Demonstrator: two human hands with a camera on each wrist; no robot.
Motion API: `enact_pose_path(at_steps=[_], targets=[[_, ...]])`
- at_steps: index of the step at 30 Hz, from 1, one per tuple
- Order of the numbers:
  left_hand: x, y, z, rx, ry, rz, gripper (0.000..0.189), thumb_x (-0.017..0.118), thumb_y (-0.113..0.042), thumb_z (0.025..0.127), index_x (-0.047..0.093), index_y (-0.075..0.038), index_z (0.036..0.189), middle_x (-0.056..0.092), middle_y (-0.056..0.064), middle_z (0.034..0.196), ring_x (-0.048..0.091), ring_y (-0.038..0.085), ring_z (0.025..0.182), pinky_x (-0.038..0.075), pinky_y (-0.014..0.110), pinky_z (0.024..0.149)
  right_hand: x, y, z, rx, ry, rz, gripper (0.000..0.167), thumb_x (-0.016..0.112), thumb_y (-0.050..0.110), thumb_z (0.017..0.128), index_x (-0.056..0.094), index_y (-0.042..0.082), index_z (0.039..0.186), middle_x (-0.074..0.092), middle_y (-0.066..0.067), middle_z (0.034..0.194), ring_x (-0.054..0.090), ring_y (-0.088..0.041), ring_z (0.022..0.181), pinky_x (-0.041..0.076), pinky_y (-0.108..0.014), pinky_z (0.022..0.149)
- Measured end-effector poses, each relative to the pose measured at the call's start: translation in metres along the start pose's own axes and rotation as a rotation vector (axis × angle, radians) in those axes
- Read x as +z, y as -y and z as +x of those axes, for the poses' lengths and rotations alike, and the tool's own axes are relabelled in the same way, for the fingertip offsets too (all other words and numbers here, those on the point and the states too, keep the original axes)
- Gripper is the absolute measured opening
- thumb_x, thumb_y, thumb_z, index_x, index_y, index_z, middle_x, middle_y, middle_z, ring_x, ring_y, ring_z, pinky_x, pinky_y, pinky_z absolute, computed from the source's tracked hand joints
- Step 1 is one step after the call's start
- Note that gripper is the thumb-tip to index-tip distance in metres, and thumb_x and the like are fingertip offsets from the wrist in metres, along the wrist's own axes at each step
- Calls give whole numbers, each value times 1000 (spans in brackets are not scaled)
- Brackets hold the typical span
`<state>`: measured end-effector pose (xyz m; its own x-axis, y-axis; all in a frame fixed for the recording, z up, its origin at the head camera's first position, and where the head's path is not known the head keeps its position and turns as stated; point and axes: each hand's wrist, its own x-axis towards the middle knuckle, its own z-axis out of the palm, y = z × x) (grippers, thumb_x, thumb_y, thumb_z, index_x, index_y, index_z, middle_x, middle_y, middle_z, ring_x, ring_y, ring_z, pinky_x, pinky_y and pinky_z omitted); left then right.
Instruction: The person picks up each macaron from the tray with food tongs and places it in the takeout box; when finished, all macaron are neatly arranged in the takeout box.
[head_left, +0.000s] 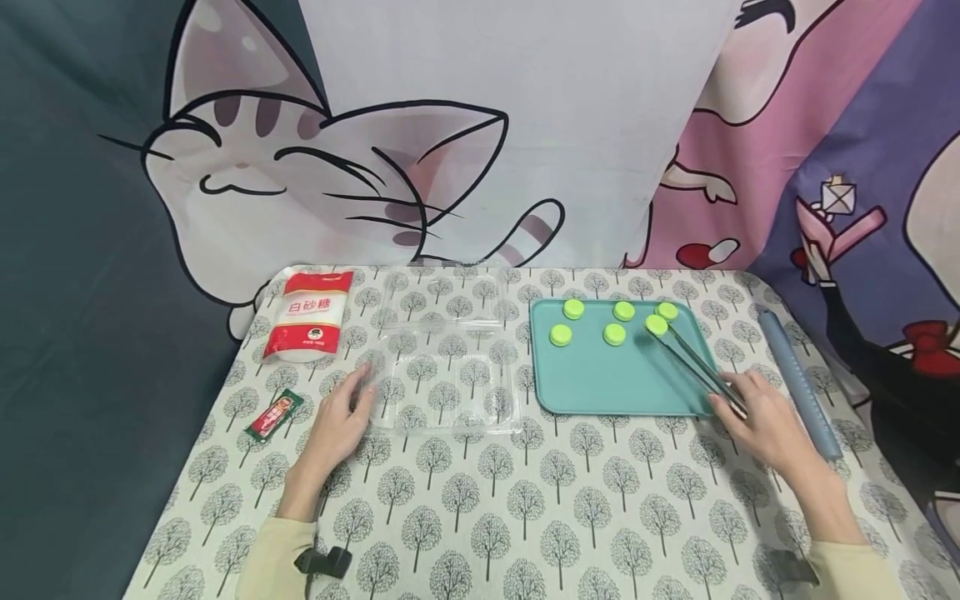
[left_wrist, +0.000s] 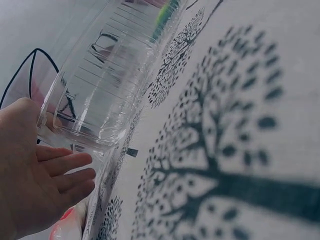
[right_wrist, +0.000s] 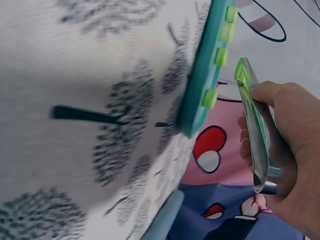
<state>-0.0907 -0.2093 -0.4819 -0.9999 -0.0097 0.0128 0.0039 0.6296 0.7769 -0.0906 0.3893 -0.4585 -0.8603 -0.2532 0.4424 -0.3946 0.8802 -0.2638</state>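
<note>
My right hand (head_left: 761, 417) holds metal tongs (head_left: 701, 367) over the right side of the teal tray (head_left: 600, 383). At their tips is a round lime-green piece (head_left: 656, 325), resembling a macaron; the right wrist view shows green (right_wrist: 241, 72) between the tips, above the tray. Several similar green rounds (head_left: 573, 309) sit at the tray's back. A clear plastic clamshell container (head_left: 450, 392) lies opened flat, its lid towards the back. My left hand (head_left: 341, 417) rests at its left edge. In the left wrist view its fingers (left_wrist: 70, 165) are extended, with the thumb tip partly behind clear plastic.
A red and white sugar bag (head_left: 309, 317) lies at the table's back left, with a small green and red packet (head_left: 274, 415) in front of it. A blue-grey rod (head_left: 798, 383) lies along the right side. Printed curtains (head_left: 562, 83) hang behind the table.
</note>
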Motion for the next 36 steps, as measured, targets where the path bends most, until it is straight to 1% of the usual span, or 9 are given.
enact_pose_path(at_steps=[5, 10, 13, 17, 20, 24, 27, 30, 36], targets=[[0, -1, 1, 16, -11, -34, 59, 47, -33, 108, 33, -5, 157, 54, 18, 148, 57, 41, 132, 35, 57, 121, -5, 12, 10, -43, -23, 2, 42, 77, 4, 80, 65, -9, 117, 64, -20, 95, 57, -29, 76, 47, -36, 62], [1, -3, 2, 51, -32, -64, 58, 51, -23, 106, 31, -5, 158, 56, 19, 146, 62, 40, 126, 46, 53, 113, -10, 30, 23, -53, 5, 27, 41, 75, 5, 83, 64, -9, 119, 65, -22, 102, 61, -34, 84, 50, -45, 69], [1, -4, 3, 60, -45, -66, 56, 52, -22, 106, 34, -6, 157, 56, 19, 146, 63, 38, 125, 49, 50, 111, -11, 42, 33, -105, -9, 40, 42, 75, 4, 80, 64, -10, 118, 65, -20, 96, 59, -29, 77, 51, -44, 63], [2, -4, 4, 66, -52, -74, 54, 50, -20, 106, 35, -5, 156, 56, 18, 147, 62, 37, 127, 49, 47, 111, -10, 58, 49, -177, -23, 59, 42, 76, 5, 79, 65, -9, 117, 63, -14, 91, 51, -18, 70, 46, -33, 54], [3, -4, 6, 70, -52, -88, 54, 50, -18, 106, 35, -5, 156, 55, 17, 148, 61, 36, 128, 49, 44, 111, -7, 71, 59, -206, -11, 87, 41, 77, 5, 79, 66, -7, 117, 61, -10, 89, 45, -12, 68, 42, -27, 51], [5, -4, 8, 76, -45, -98, 54, 51, -17, 106, 36, -5, 156, 55, 15, 149, 62, 34, 128, 49, 40, 111, -1, 86, 71, -246, 6, 115, 40, 78, 3, 78, 66, -5, 115, 59, -8, 87, 46, -10, 67, 44, -27, 52], [6, -5, 10, 79, -39, -93, 54, 51, -18, 106, 36, -5, 156, 55, 14, 149, 62, 33, 128, 49, 41, 111, 4, 95, 79, -280, 29, 125, 40, 78, 4, 79, 66, -6, 115, 60, -9, 89, 51, -12, 68, 51, -29, 54], [8, -5, 12, 80, -38, -93, 54, 51, -18, 106, 36, -6, 156, 56, 14, 149, 62, 33, 128, 50, 41, 110, 10, 104, 86, -312, 69, 138, 39, 78, 7, 80, 66, -6, 115, 61, -9, 91, 52, -12, 67, 53, -27, 54], [9, -5, 12, 77, -49, -93, 53, 51, -19, 106, 37, -7, 156, 57, 13, 148, 63, 32, 127, 50, 40, 110, 26, 129, 103, -360, 183, 179, 36, 76, 12, 87, 66, -5, 118, 62, -7, 92, 48, -7, 64, 50, -19, 54]])
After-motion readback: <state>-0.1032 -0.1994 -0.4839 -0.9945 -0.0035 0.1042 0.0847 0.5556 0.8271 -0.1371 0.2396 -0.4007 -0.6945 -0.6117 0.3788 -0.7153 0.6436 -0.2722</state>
